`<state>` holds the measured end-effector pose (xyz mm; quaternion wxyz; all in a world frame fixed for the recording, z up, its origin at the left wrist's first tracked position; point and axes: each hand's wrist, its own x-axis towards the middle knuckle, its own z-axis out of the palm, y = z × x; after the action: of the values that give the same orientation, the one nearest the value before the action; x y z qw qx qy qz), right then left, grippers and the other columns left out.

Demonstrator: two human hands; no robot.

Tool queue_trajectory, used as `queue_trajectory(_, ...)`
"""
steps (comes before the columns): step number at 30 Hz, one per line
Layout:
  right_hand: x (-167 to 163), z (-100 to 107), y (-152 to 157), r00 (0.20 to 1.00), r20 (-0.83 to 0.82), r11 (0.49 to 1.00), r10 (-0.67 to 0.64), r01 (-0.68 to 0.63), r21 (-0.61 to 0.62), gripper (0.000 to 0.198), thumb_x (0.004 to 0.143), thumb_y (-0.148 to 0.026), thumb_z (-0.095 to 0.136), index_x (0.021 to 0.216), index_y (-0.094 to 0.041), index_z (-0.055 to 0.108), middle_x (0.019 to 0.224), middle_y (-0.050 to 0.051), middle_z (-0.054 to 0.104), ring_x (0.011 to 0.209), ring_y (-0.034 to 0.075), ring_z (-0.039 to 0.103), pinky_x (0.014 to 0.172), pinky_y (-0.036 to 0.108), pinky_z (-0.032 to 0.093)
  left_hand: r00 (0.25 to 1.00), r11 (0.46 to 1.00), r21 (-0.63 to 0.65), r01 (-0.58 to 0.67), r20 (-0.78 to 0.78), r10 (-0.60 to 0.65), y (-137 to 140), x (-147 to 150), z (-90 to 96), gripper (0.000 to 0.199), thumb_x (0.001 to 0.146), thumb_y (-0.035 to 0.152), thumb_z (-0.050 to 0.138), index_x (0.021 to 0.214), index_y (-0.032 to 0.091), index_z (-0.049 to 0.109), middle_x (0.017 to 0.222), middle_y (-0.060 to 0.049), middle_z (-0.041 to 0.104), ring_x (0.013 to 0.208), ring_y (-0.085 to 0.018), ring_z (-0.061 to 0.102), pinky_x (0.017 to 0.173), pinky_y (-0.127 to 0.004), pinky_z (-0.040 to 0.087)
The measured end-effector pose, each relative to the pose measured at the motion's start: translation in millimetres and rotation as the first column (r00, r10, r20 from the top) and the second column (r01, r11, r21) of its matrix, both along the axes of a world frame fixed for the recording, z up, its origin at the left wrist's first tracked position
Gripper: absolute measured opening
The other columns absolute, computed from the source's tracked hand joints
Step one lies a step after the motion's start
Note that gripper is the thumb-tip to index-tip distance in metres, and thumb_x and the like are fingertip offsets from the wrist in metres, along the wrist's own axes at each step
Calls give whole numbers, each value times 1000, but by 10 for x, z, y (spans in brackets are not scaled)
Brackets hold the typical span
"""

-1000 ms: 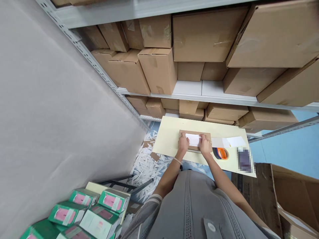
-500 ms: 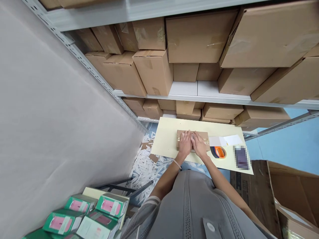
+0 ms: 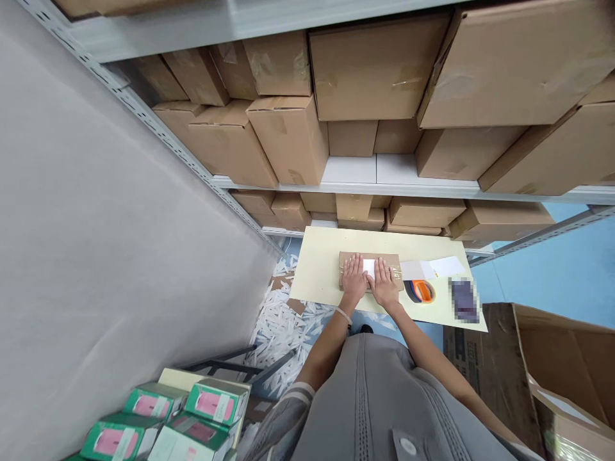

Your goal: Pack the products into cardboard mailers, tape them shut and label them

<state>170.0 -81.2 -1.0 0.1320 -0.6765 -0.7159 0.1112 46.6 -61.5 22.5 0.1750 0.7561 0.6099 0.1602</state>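
A small brown cardboard box lies on the pale yellow table, with clear tape showing near its right end. On its top is a white label, partly covered by my fingers. My left hand rests flat on the left part of the label and box, fingers stretched out. Flat on the right part lies my right hand, its fingers also extended and the thumbs close together. Right of the box stands a tape roll with an orange core, beside white paper sheets.
The yellow tabletop adjoins shelving stacked with cardboard boxes. A blurred-out dark object lies at its right end. Paper strips cover the floor at left. Green boxes sit lower left; a large open carton stands lower right.
My hands have moved apart from near the box's middle, uncovering the white label between them. The camera view has shifted slightly.
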Motion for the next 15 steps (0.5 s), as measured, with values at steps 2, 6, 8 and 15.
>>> queue_trajectory(2, -7, -5, 3, 1000, 7, 1000, -9, 9, 9, 68, 100, -44, 20, 156, -5, 22, 162, 16, 24, 151, 25, 16, 121, 48, 11, 999, 999, -13, -48, -11, 48, 68, 1, 29, 61, 97, 30, 34, 156, 15, 25, 162, -8, 29, 152, -21, 19, 127, -46, 8)
queue_trajectory(6, -33, -21, 9, 999, 20, 999, -43, 43, 16, 68, 100, -44, 17, 156, -5, 23, 161, 16, 27, 151, 25, 18, 121, 49, 9, 994, 994, -16, -106, -5, 106, 146, 25, 62, 62, 98, 32, 36, 156, 14, 25, 161, -9, 29, 152, -21, 17, 127, -45, 7)
queue_trajectory(8, -45, -30, 21, 998, 20, 998, -63, 63, 11, 68, 100, -44, 17, 156, -7, 22, 161, 16, 29, 150, 25, 20, 121, 49, 9, 993, 993, -20, -114, 8, 114, 146, 34, 62, 62, 97, 32, 37, 156, 15, 26, 161, -8, 29, 152, -21, 18, 127, -46, 8)
queue_trajectory(15, -19, 1, 258, 994, -12, 994, -108, 108, -7, 71, 97, -41, 18, 156, -2, 18, 163, 17, 19, 151, 26, 14, 121, 50, 8, 994, 994, -39, -101, 42, 103, 121, 28, 41, 66, 95, 32, 41, 157, 16, 23, 161, -9, 29, 152, -22, 19, 127, -47, 9)
